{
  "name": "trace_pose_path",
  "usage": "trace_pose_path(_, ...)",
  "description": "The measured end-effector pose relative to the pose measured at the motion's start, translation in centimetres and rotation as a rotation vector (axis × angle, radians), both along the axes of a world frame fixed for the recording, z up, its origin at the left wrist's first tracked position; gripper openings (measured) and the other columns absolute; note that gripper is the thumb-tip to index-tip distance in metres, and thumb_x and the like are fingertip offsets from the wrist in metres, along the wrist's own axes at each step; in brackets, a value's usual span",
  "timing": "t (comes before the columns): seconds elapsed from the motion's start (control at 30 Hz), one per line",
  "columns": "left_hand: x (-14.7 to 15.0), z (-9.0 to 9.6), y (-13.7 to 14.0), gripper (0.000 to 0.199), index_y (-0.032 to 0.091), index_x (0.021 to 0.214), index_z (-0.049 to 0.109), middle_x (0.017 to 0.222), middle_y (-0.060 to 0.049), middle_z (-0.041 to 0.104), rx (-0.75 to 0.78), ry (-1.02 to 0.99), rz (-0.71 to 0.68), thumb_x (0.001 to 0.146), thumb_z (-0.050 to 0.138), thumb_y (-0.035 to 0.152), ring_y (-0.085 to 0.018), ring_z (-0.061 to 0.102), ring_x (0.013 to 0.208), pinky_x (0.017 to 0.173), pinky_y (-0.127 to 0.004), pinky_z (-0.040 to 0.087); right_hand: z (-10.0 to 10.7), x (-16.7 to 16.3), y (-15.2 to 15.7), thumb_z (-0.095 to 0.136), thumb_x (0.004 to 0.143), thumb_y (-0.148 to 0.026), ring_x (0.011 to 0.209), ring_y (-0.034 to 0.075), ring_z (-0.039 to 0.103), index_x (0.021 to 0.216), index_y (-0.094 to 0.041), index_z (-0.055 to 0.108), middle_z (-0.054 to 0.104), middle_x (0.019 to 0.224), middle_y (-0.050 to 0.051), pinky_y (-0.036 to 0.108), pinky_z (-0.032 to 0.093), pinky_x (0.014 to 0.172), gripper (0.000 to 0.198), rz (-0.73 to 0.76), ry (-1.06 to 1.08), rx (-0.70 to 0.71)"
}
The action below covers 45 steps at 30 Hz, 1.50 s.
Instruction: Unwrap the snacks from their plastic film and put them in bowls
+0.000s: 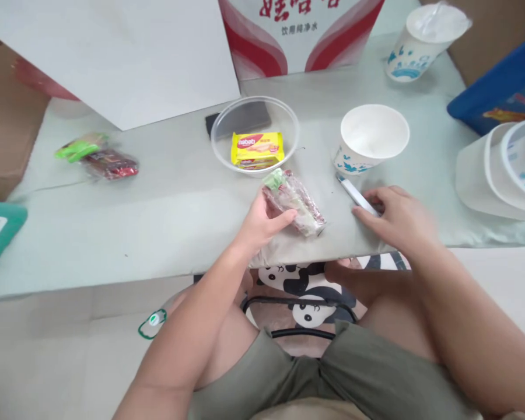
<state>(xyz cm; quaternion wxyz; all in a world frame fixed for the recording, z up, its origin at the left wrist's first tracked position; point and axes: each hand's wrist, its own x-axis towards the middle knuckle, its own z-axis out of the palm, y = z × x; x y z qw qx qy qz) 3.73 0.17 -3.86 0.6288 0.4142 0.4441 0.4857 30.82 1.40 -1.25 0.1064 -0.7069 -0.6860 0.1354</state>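
My left hand (269, 224) is closed round a clear plastic packet of dark red food with a green end (300, 204), at the table's front edge. My right hand (400, 219) has its thumb and fingers on a white utility knife (356, 193) lying slanted on the tabletop; its tip points toward a paper cup (375, 140). Just beyond the packet stands a clear round plastic bowl (216, 153) holding yellow nabati snack packs (257, 149). Another wrapped packet with a green end (109, 162) lies far to the left.
A white board (157, 58) and a red-and-white carton (306, 41) stand at the back. On the right are another paper cup (413, 58), a blue package (503, 87) and stacked plastic tubs (476, 169). A green object (2, 239) sits at the left edge.
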Motion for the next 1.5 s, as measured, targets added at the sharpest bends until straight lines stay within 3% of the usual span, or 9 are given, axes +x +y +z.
trace_pose_path(0.1, -0.1, -0.1, -0.1, 0.06, 0.026, 0.127, 0.054, 0.138, -0.008, 0.064, -0.037, -0.001, -0.004, 0.075, 0.082, 0.04, -0.029, 0.058, 0.134, 0.112, -0.047, 0.051, 0.0, 0.2, -0.4, 0.055, 0.085, -0.046, 0.078, 0.028, 0.063, 0.089, -0.024, 0.064, 0.068, 0.089, 0.01, 0.035, 0.039, 0.059, 0.024, 0.014, 0.025, -0.047)
trace_pose_path(0.3, -0.7, -0.6, 0.1, 0.057, 0.027, 0.128, 0.058, 0.129, -0.007, 0.068, -0.092, 0.051, -0.013, 0.076, 0.079, 0.037, -0.027, 0.065, 0.122, 0.104, -0.044, 0.057, 1.6, -1.8, -2.0, 0.052, 0.09, -0.046, 0.053, 0.017, 0.055, 0.092, -0.024, 0.062, 0.062, 0.063, 0.0, 0.031, 0.044, 0.053, 0.024, 0.143, 0.684, -0.234)
trace_pose_path(0.4, -0.8, -1.1, 0.2, 0.058, 0.026, 0.124, 0.06, 0.122, -0.006, 0.071, -0.054, 0.082, 0.005, 0.074, 0.085, 0.043, -0.023, 0.068, 0.114, 0.102, -0.04, 0.057, 2.2, -3.7, -2.1, 0.051, 0.091, -0.046, 0.05, 0.014, 0.052, 0.091, -0.022, 0.063, 0.064, 0.063, 0.0, 0.028, 0.041, 0.049, 0.027, 0.253, 0.829, -0.33)
trace_pose_path(0.63, -0.9, -1.0, 0.1, 0.057, 0.023, 0.111, 0.066, 0.111, -0.004, 0.073, 0.005, 0.098, 0.046, 0.065, 0.092, 0.045, -0.018, 0.07, 0.104, 0.096, -0.031, 0.057, 2.9, -5.2, -1.6, 0.053, 0.085, -0.043, 0.053, 0.013, 0.052, 0.083, -0.021, 0.072, 0.066, 0.063, 0.0, 0.027, 0.038, 0.052, 0.029, 0.256, 0.618, -0.373)
trace_pose_path(0.93, -2.9, 0.4, -1.1, 0.062, 0.026, 0.117, 0.055, 0.111, -0.004, 0.068, -0.051, 0.179, 0.143, 0.067, 0.089, 0.037, -0.02, 0.07, 0.101, 0.089, -0.035, 0.059, 1.8, 0.4, -2.8, 0.058, 0.083, -0.052, 0.047, 0.013, 0.048, 0.085, -0.026, 0.074, 0.068, 0.065, 0.0, 0.03, 0.036, 0.05, 0.03, 0.136, 0.348, -0.549)
trace_pose_path(1.1, -4.7, 0.4, -1.8, 0.064, 0.027, 0.127, 0.05, 0.113, -0.004, 0.061, 0.154, 0.676, 0.149, 0.073, 0.083, 0.029, -0.02, 0.066, 0.103, 0.09, -0.036, 0.056, 1.2, 2.4, -2.0, 0.061, 0.081, -0.04, 0.067, 0.023, 0.058, 0.091, -0.026, 0.074, 0.069, 0.074, 0.007, 0.039, 0.043, 0.067, 0.021, -0.019, 0.162, -0.228)
trace_pose_path(1.3, -4.7, 1.4, -2.0, 0.029, 0.021, 0.098, 0.066, 0.109, -0.006, 0.061, 0.266, 1.025, 0.116, 0.073, 0.078, 0.028, -0.02, 0.062, 0.097, 0.08, -0.032, 0.053, -0.4, 0.8, -1.1, 0.058, 0.085, -0.042, 0.114, 0.041, 0.061, 0.111, -0.016, 0.072, 0.07, 0.113, 0.022, 0.055, 0.042, 0.099, 0.039, 0.146, 0.171, 0.258)
trace_pose_path(1.4, -4.0, 1.7, -2.1, 0.016, 0.021, 0.093, 0.068, 0.1, -0.004, 0.063, 0.282, 0.969, 0.022, 0.08, 0.073, 0.03, -0.017, 0.06, 0.083, 0.071, -0.029, 0.051, -0.2, -2.3, -1.8, 0.06, 0.087, -0.045, 0.119, 0.035, 0.062, 0.125, -0.017, 0.067, 0.068, 0.126, 0.019, 0.051, 0.045, 0.102, 0.048, 0.485, 0.354, 0.247)
trace_pose_path(1.5, -3.4, 1.6, -2.2, 0.006, 0.021, 0.085, 0.068, 0.096, -0.004, 0.063, 0.353, 0.94, 0.015, 0.085, 0.067, 0.027, -0.017, 0.059, 0.084, 0.07, -0.029, 0.05, 0.1, -4.8, -2.3, 0.055, 0.091, -0.037, 0.11, 0.031, 0.065, 0.117, -0.022, 0.071, 0.073, 0.114, 0.013, 0.048, 0.047, 0.097, 0.034, 0.679, 0.357, 0.12)
